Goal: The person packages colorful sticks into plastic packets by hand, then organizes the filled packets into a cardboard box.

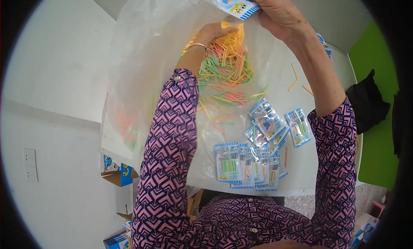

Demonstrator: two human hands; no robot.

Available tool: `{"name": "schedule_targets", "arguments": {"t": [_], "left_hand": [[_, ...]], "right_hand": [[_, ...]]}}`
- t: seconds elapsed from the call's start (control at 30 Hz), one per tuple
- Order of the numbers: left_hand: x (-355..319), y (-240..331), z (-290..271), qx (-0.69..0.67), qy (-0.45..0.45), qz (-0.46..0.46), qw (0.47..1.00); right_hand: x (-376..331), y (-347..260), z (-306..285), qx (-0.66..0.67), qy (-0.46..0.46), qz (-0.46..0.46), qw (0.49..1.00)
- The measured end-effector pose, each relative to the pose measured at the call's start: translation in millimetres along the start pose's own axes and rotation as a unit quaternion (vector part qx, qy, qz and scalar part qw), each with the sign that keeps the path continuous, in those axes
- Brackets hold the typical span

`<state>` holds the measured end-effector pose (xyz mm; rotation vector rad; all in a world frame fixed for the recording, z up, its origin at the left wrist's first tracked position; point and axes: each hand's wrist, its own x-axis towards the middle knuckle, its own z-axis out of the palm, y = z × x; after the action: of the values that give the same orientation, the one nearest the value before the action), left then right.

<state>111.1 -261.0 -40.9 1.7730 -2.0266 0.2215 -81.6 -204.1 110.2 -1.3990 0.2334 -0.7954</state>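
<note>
A large clear plastic bag [146, 38] lies spread over the table, with a heap of thin coloured sticks [223, 68] inside, orange, green and pink. My left hand [211, 34] reaches into the bag, its fingers stretched out and touching the orange sticks at the far side of the heap. At the top edge, my right hand [275, 10] is closed on a small blue-and-white striped packet [239, 7], held above the bag's far part. Part of that hand is cut off by the picture's edge. Nearer to me lie filled packets [228, 163] of the same kind, several overlapping.
More packets [297, 127] lie right of centre on the white table [301, 186]. Loose orange sticks [294, 77] rest near my right forearm. A black bag [368, 102] stands against a green panel [378, 150] at right. An opened cardboard box [118, 176] is below the table's left edge.
</note>
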Motion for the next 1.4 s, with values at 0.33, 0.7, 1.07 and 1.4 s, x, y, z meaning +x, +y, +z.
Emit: {"name": "schedule_targets", "arguments": {"t": [0.33,0.7,1.07,1.4], "left_hand": [[39,21,39,-0.145,0.012,0.002,0.989],[-57,-55,-48,-0.245,0.004,-0.023,0.969],[-160,-57,-137,-0.534,-0.041,-0.045,0.844],[-165,46,-281,-0.305,-0.215,-0.193,0.908]], "right_hand": [[-13,9,9,0.119,-0.071,0.049,0.989],[-23,-3,-15,-0.078,0.046,-0.092,0.992],[-26,14,-12,-0.311,0.146,-0.139,0.929],[-25,19,-1,-0.320,0.171,-0.161,0.918]]}}
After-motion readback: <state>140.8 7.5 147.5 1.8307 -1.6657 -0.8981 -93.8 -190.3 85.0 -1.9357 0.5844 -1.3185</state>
